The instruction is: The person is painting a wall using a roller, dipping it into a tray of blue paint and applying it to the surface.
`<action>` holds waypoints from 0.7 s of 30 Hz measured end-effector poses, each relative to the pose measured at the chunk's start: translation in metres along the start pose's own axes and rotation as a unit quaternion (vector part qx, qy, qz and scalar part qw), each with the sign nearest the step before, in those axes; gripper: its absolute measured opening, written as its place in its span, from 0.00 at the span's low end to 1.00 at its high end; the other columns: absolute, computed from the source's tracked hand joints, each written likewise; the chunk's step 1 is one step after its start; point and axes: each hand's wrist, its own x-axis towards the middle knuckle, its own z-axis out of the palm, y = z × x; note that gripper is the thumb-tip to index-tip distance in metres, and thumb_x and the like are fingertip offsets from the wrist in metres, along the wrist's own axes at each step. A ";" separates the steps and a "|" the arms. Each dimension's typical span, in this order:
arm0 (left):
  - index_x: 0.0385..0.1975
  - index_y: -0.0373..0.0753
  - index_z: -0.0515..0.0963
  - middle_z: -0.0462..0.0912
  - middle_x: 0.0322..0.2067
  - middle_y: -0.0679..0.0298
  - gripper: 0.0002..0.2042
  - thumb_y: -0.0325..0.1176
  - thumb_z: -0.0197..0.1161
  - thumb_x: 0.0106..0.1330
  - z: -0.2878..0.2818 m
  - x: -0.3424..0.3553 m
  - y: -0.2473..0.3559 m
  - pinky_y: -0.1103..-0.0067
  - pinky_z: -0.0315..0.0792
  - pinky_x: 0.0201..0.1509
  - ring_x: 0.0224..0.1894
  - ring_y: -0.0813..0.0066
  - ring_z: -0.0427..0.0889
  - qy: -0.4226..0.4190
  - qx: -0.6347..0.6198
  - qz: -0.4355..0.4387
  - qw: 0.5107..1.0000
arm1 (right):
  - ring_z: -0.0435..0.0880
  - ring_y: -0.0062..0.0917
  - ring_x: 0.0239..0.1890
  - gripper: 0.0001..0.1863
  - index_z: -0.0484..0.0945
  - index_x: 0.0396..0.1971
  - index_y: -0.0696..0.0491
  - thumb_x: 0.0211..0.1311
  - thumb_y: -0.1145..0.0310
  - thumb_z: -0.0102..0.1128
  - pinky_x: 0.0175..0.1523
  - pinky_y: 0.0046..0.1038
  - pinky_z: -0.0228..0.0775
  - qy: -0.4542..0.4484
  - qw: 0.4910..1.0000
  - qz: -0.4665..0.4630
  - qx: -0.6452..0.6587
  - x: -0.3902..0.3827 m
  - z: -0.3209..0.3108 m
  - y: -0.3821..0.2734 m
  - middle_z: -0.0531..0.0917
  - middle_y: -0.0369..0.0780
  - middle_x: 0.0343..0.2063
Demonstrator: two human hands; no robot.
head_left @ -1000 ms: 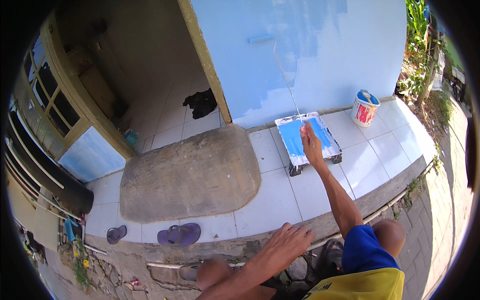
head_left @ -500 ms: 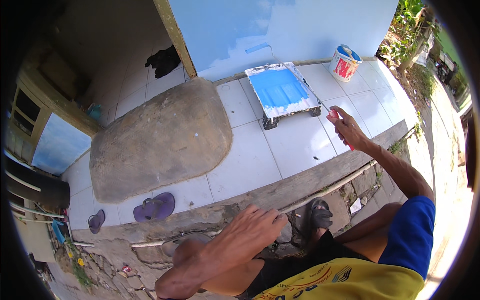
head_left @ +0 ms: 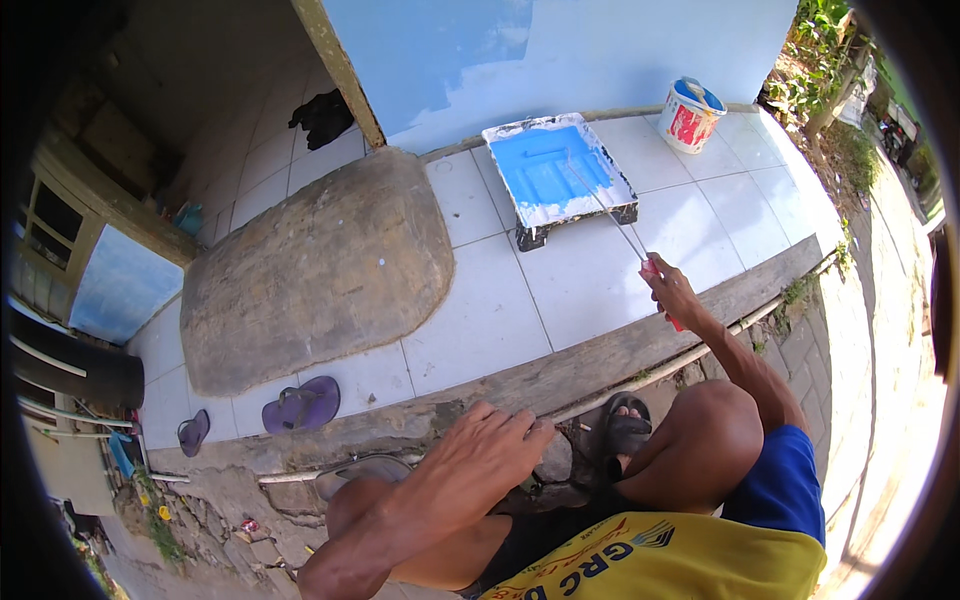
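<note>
My right hand (head_left: 670,288) grips the red handle of a paint roller, whose thin metal rod (head_left: 625,232) reaches into a paint-crusted tray (head_left: 620,195). The roller's head (head_left: 545,154) lies in blue paint and is hard to make out. The tray has dark feet and stands on the white tiled ledge (head_left: 490,305) below a partly painted blue wall (head_left: 580,60). My left hand (head_left: 480,450) hangs loosely over my left leg near the ledge's edge, empty, fingers slightly bent and apart.
A paint bucket (head_left: 690,125) with a brush on top stands right of the tray. Purple sandals (head_left: 305,408) lie on the ledge beside a worn concrete slab (head_left: 310,270). An open doorway (head_left: 220,90) is at upper left; a pipe (head_left: 270,478) runs along the step.
The roller has come down off the wall into the tray, my right hand drawing back toward me with the handle. The view has tilted; my left hand stays over my leg.
</note>
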 end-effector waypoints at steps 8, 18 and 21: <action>0.54 0.34 0.71 0.75 0.39 0.58 0.18 0.31 0.61 0.65 0.007 0.011 -0.006 0.67 0.68 0.52 0.45 0.60 0.75 -0.026 -0.007 -0.005 1.000 | 0.71 0.17 0.15 0.28 0.64 0.68 0.50 0.73 0.55 0.52 0.18 0.24 0.66 -0.006 1.000 -0.003 0.015 -0.026 -0.001 0.015 0.73 0.35 0.18; 0.54 0.34 0.71 0.75 0.40 0.56 0.17 0.33 0.59 0.68 0.014 0.015 -0.020 0.66 0.67 0.53 0.45 0.57 0.75 0.029 -0.014 0.015 0.999 | 0.70 0.15 0.16 0.30 0.61 0.71 0.51 0.73 0.58 0.53 0.20 0.22 0.65 0.000 0.999 0.019 0.033 -0.042 -0.012 0.014 0.73 0.34 0.19; 0.55 0.34 0.70 0.75 0.41 0.56 0.18 0.33 0.58 0.68 0.005 0.016 -0.017 0.67 0.67 0.54 0.45 0.58 0.75 -0.036 -0.011 -0.019 0.999 | 0.69 0.15 0.16 0.31 0.60 0.72 0.50 0.73 0.58 0.53 0.20 0.22 0.64 -0.009 0.998 0.027 0.062 -0.062 -0.018 -0.004 0.73 0.34 0.19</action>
